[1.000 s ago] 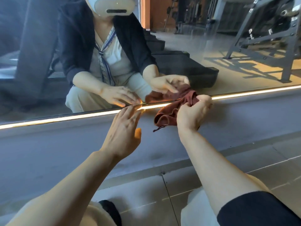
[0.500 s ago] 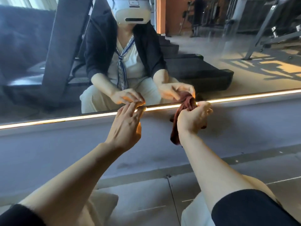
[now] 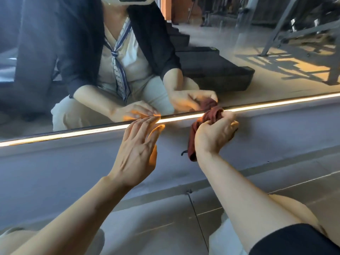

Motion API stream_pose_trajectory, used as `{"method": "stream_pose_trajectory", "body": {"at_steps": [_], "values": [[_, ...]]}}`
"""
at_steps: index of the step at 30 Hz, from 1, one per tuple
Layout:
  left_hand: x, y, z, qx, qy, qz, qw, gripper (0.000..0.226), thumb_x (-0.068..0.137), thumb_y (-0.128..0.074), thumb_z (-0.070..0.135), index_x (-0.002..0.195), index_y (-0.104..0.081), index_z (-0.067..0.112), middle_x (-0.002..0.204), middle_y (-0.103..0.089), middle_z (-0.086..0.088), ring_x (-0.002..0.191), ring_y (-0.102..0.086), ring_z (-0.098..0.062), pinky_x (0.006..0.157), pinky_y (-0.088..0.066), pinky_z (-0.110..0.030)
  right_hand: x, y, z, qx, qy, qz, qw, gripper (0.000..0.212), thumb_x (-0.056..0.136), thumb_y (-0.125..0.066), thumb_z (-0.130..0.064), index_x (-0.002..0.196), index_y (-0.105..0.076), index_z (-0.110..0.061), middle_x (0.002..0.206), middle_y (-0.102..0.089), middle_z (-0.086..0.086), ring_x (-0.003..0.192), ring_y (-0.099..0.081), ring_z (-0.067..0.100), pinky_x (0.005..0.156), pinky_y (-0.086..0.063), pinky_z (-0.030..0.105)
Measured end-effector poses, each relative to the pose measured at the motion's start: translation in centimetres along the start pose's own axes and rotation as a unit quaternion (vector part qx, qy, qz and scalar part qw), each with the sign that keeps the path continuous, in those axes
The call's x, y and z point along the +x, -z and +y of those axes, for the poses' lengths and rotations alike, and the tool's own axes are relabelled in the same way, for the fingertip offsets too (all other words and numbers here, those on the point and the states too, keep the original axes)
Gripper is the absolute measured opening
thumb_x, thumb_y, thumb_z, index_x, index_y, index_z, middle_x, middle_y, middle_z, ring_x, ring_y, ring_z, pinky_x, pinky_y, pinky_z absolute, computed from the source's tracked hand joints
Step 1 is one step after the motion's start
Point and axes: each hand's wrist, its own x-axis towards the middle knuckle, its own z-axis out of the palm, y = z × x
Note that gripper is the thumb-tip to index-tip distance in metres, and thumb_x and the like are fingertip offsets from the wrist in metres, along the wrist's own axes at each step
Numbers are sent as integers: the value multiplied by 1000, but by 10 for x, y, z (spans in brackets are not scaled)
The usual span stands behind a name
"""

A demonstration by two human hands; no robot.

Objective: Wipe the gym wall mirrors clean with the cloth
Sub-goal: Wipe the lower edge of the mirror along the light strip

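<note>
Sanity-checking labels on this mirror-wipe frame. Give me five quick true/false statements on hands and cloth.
1. The right hand grips the cloth. True.
2. The cloth is blue. False: it is dark red.
3. The left hand holds a spray bottle. False: it holds nothing, fingers straight, tips at the mirror's lit lower edge.
4. Part of the cloth hangs below the right hand. True.
5. The cloth lies on the floor. False: it is held up at the mirror's edge.

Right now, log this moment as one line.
right hand: grips bunched dark red cloth at mirror's lit bottom edge | left hand: open, fingertips at edge
</note>
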Motion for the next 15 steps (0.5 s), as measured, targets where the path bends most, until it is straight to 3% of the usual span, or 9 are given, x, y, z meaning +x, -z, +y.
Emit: {"method": "stream_pose_trajectory", "body": {"at_steps": [3, 5, 7, 11, 13, 15], "values": [[-5, 3, -11, -15, -20, -3, 1000, 64, 72, -72, -6, 133, -56, 3, 139, -52, -21, 131, -42, -35, 113, -29, -44, -45, -16, 5, -36, 49, -105, 993, 37, 89, -50, 12, 120, -49, -7, 117, -42, 6, 114, -52, 28, 92, -42, 28], [-5, 7, -17, -28, -29, -11, 999, 63, 74, -69, -5, 135, -55, 4, 139, -52, -20, 129, -43, -35, 113, -28, -42, -60, -19, 3, -19, 37, -161, 986, 31, 86, -46, 13, 107, -48, -11, 109, -44, 3, 102, -55, 25, 87, -46, 28], [-5, 11, -21, -33, -31, -24, 999, 60, 75, -68, -5, 134, -57, 2, 137, -53, -20, 127, -46, -37, 110, -33, -46, -57, -19, -2, 10, 7, -99, 995, 29, 86, -45, 14, 99, -48, -12, 108, -45, 4, 97, -54, 23, 83, -44, 26], [-8, 18, -26, -31, -34, -36, 998, 57, 75, -71, -7, 130, -59, -1, 137, -54, -22, 126, -50, -41, 108, -40, -51, -42, -18, -11, 36, -70, 51, 996, 28, 92, -48, 10, 115, -50, -7, 122, -46, 11, 111, -54, 26, 94, -47, 28], [-10, 23, -32, -33, -40, -31, 998, 58, 74, -72, -8, 130, -59, 0, 136, -54, -21, 124, -50, -40, 107, -38, -47, -56, -23, -12, 21, -37, 14, 999, 30, 91, -50, 11, 115, -51, -7, 124, -46, 11, 109, -54, 24, 88, -44, 21], [-12, 29, -39, -41, -48, -23, 998, 58, 73, -71, -10, 129, -59, 1, 132, -56, -19, 118, -51, -38, 104, -35, -40, -81, -33, -11, -7, 12, -77, 997, 29, 87, -54, 12, 108, -55, -9, 117, -49, 5, 102, -55, 20, 89, -50, 26]]}}
